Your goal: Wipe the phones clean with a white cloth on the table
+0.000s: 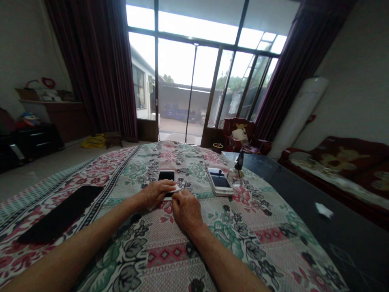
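Note:
A white phone (166, 175) with a dark screen lies on the patterned cloth in front of me, partly covered by my hands. My left hand (156, 193) reaches across it with fingers pressed together on a small white piece (176, 188) that looks like tissue or cloth. Right beside it, my right hand (187, 211) is closed, its fingers curled at the phone's lower right edge. Whatever those fingers pinch is hidden. To the right lies a white device with a dark screen (219, 179), resting on a white box or second device.
A flat black rectangle (62, 214) lies at left on the floral tablecloth (170, 259). A small black upright object (239, 163) stands beyond the white device. Crumpled white paper (324, 211) rests on the dark tabletop (291, 198) at right. Wooden seats stand beyond.

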Tool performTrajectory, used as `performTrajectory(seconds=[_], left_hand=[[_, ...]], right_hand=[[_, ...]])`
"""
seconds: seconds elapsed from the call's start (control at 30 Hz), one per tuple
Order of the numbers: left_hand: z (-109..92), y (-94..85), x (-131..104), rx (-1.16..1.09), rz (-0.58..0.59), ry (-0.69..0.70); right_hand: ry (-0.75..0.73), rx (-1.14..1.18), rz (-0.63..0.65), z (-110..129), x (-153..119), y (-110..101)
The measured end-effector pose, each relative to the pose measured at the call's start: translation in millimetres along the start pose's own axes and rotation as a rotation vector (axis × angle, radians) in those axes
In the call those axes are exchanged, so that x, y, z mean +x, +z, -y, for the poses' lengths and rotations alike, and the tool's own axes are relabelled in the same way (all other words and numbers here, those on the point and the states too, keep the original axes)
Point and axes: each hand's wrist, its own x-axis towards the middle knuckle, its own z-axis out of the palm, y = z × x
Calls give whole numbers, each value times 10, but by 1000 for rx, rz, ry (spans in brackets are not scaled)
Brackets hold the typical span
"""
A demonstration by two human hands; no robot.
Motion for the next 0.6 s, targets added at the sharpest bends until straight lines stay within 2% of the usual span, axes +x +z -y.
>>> performTrajectory(seconds=[0.1, 0.2, 0.37, 0.47, 0.6], left_hand=[[-6, -3, -11, -8, 1, 6], [70, -2, -7, 8, 0, -14], [323, 48, 36, 98, -98, -188], [400, 93, 41, 135, -132, -217], [401, 106, 24, 122, -138, -233]], right_hand=[[-49, 0, 16, 2, -3, -7], [-42, -13, 41, 13, -5, -13], [-33, -34, 32, 49, -37, -24], [-156, -9, -1, 62, -60, -26], [-279, 26, 36, 54, -64, -26]])
